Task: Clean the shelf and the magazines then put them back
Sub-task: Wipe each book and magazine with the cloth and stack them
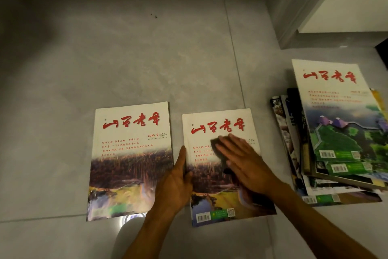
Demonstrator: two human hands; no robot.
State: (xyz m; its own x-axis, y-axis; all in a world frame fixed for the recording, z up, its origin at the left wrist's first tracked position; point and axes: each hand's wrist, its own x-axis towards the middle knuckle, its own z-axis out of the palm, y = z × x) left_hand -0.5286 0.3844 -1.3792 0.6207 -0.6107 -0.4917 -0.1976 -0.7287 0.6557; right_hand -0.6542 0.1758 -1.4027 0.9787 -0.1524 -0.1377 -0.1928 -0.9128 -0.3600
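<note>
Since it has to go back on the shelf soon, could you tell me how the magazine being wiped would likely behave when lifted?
The magazine looks thin, so it would probably flop if lifted by one edge. Its cover seems glossy, so it may slide on the smooth floor; that may be why the left hand steadies its edge while the right hand wipes.

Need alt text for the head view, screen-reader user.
A person's right hand presses a dark cloth flat on a magazine lying on a grey tiled floor, while the left hand steadies its left edge. A matching magazine lies to its left, a messy stack of magazines to its right.
</note>
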